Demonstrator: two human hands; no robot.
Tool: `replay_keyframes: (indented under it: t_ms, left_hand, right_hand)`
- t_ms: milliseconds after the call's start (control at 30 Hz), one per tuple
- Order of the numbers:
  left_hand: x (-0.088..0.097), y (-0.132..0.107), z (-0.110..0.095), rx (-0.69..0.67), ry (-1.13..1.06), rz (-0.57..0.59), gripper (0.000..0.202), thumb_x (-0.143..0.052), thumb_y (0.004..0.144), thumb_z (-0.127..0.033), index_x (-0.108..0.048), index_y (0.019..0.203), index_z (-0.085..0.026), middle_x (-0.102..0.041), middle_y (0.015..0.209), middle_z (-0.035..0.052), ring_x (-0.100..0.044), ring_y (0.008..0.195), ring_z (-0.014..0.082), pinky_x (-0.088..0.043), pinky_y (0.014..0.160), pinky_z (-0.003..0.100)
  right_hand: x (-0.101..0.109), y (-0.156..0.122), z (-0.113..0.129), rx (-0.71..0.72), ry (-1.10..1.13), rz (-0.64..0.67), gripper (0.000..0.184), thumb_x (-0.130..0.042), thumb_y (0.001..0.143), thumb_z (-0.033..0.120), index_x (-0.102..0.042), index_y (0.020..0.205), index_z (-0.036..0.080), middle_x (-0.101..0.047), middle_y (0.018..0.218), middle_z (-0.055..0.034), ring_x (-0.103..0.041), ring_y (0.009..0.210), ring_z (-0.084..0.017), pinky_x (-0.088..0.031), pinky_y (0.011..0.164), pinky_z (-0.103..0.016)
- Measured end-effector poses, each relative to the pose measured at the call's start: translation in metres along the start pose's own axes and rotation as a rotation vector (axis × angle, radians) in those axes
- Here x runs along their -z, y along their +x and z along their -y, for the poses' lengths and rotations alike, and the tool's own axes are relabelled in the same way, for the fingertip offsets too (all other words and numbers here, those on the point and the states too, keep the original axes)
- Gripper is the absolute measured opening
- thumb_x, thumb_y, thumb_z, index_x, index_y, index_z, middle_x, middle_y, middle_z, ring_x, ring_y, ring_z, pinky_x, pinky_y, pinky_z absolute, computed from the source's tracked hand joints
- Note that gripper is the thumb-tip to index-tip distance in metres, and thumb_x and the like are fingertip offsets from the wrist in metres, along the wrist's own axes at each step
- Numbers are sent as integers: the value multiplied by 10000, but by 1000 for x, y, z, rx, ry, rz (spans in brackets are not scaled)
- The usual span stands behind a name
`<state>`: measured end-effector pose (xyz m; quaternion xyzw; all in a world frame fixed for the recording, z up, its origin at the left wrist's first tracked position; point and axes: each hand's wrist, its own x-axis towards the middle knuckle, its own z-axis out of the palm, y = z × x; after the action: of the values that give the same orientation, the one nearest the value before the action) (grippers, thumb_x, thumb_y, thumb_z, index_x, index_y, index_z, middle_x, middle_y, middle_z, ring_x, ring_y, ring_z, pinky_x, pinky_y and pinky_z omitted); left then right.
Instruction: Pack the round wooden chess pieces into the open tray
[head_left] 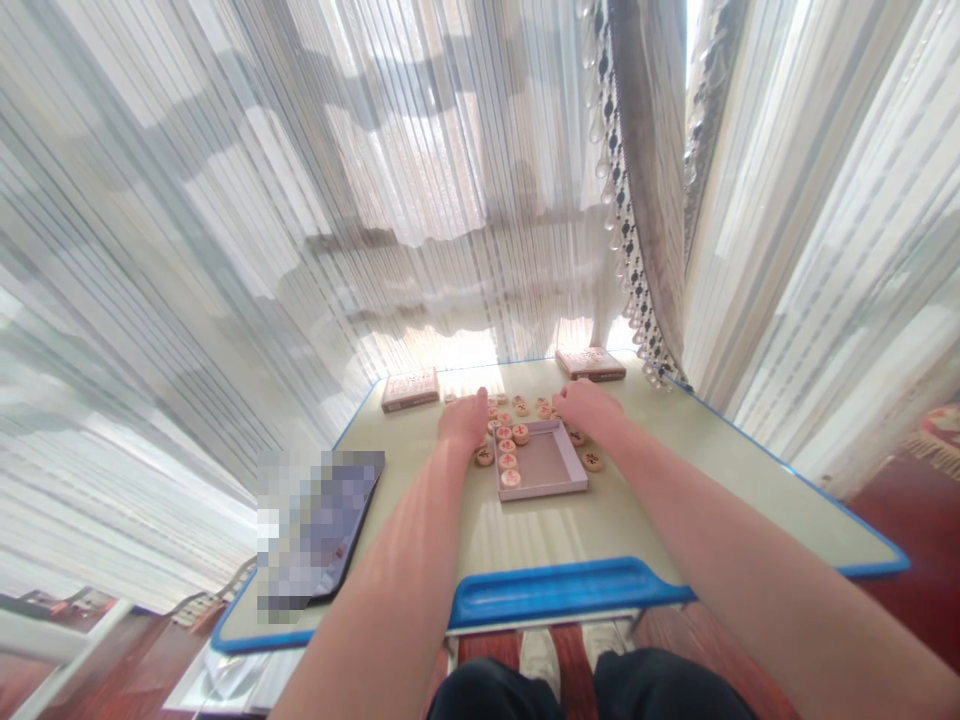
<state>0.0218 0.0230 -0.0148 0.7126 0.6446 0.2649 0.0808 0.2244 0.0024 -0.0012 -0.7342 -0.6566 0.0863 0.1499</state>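
A shallow open box tray [556,487] lies in the middle of the table with a few round wooden chess pieces [510,461] lined up along its left side. More pieces [523,406] lie loose on the table beyond it. My left hand [465,420] rests palm down just left of the tray's far corner, its fingers bent over the loose pieces. My right hand [589,407] is at the tray's far right corner, fingers curled down among the pieces; what they hold, if anything, is hidden.
The table [750,480] is pale green with a blue rim and a blue front groove [559,590]. Two flat boxes, a left box [409,389] and a right box [590,363], lie at its far edge. A dark tablet [330,530] lies at the left. Sheer curtains hang close behind.
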Motion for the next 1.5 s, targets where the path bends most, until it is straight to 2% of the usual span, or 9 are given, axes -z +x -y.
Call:
replay_keyframes:
  t_ms: [167,367,467,567,700,867,1100,1367,1500]
  left_hand:
    - [-1,-1,-1,16,134,22,317,-372,835,-263,-679,856,-189,-687,964,101,-606,939,231,-426,813,308]
    - [-2,3,6,17,-7,-26,220,-499,730,-147,-686,836,-196,-691,919,69,-617,847,197,-452,751,280]
    - [-2,4,5,1,-138,-139,195,-530,725,-155,-665,862,-181,-679,944,72,-613,842,187,-460,779,297]
    - [-1,3,-1,-7,-458,-172,228,-604,711,-256,-630,925,-182,-671,951,56,-620,808,166,-487,747,291]
    - [0,-4,-12,-20,-874,-36,388,-709,611,-277,-598,958,-144,-660,947,77,-625,829,177,-511,707,292]
    - [6,-13,-25,-18,-1078,209,405,-738,553,-186,-619,932,-111,-671,884,80,-627,804,186,-506,771,351]
    - [6,-14,-22,4,-1140,235,423,-768,542,-214,-620,927,-120,-676,890,67,-634,814,184,-492,820,374]
    - [5,-13,-22,-10,-1158,293,414,-779,530,-206,-636,905,-105,-683,887,83,-640,841,205,-493,833,369]
    - [12,-20,-29,24,-1172,307,474,-693,650,-276,-586,1084,-120,-677,964,120,-652,820,197,-516,771,349]
  right_hand:
    - [-3,2,0,7,5,-13,392,-346,864,373,-634,1028,163,-565,1133,-155,-578,976,-252,-440,746,-350]
    - [-5,2,0,20,20,-40,383,-349,858,386,-640,985,172,-582,1103,-133,-581,942,-243,-436,711,-325]
    - [-5,1,0,38,34,-72,356,-363,854,365,-638,972,172,-582,1086,-127,-579,930,-238,-429,698,-317]
    - [-3,-3,2,187,103,-177,319,-432,832,323,-608,1053,176,-582,1077,-106,-574,902,-205,-422,715,-297]
    - [-4,-10,9,488,216,-256,323,-519,803,303,-583,1105,207,-585,1053,-55,-566,844,-155,-411,735,-262]
    - [-10,-12,14,570,190,-272,261,-526,814,367,-634,1002,223,-593,988,-34,-557,773,-139,-393,679,-253]
    - [-6,-14,13,614,241,-288,291,-557,804,343,-610,1067,230,-595,964,-25,-537,716,-116,-388,657,-233]
    - [-7,-13,13,699,198,-290,231,-551,801,316,-657,975,208,-605,928,-34,-534,707,-115,-379,674,-232]
    - [4,-17,14,709,216,-321,211,-568,778,302,-676,928,200,-627,868,-18,-533,687,-109,-374,666,-224]
